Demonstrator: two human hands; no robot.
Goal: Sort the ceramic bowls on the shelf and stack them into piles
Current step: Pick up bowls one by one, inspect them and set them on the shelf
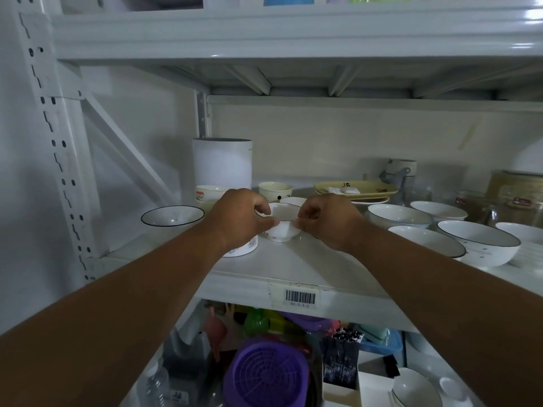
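A small white ceramic bowl [281, 226] with a thin dark rim stands on the white shelf [293, 259]. My left hand [239, 220] pinches its left rim, and my right hand [326, 220] pinches its right rim. Another small white bowl [293, 201] sits just behind it. A wide dark-rimmed bowl [172, 216] stands alone at the left. Several wide white bowls [479, 245] crowd the right side of the shelf. A small patterned bowl [210, 193] and a cream cup [275, 191] stand further back.
A tall white cylinder [222, 163] stands at the back. A white tub [242, 248] lies under my left wrist. A yellow tray [357, 190] and glass jars [470, 201] fill the back right. The lower shelf holds a purple basket [269, 374] and other goods.
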